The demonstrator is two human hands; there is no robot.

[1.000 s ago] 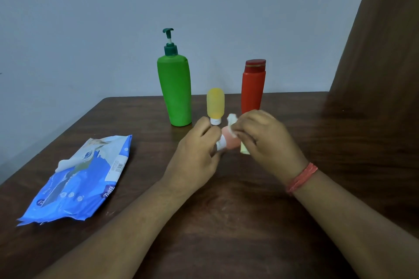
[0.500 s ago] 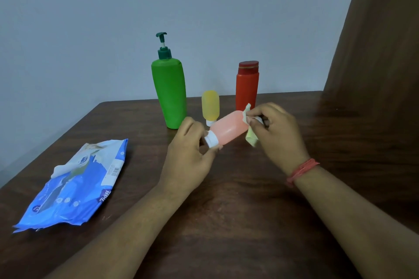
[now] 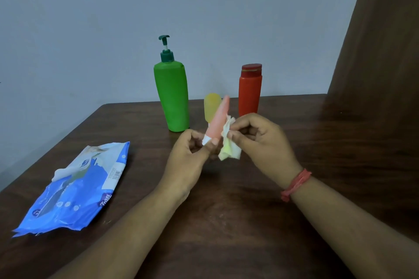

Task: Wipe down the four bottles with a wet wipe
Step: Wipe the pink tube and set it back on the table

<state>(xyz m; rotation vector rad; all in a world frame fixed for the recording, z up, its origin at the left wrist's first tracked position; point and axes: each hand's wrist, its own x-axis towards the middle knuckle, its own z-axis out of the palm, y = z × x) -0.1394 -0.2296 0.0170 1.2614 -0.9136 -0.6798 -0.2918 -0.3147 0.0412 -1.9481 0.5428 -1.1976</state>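
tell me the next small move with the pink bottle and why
Probably slide the wipe up the pink bottle toward its far end. The left hand pinches it by the white cap, tilted up off the table, and the right hand holds the crumpled wipe against its lower side, so the upper part looks unwiped in this pass.

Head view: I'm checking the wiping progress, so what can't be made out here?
- Yellow bottle: lower part hidden behind the pink bottle and left hand.
- Pink bottle's cap end: partly covered by left fingers.
- Wet wipe: crumpled in the right hand; contact with pink bottle unclear.
- Wipes pack: print too small.
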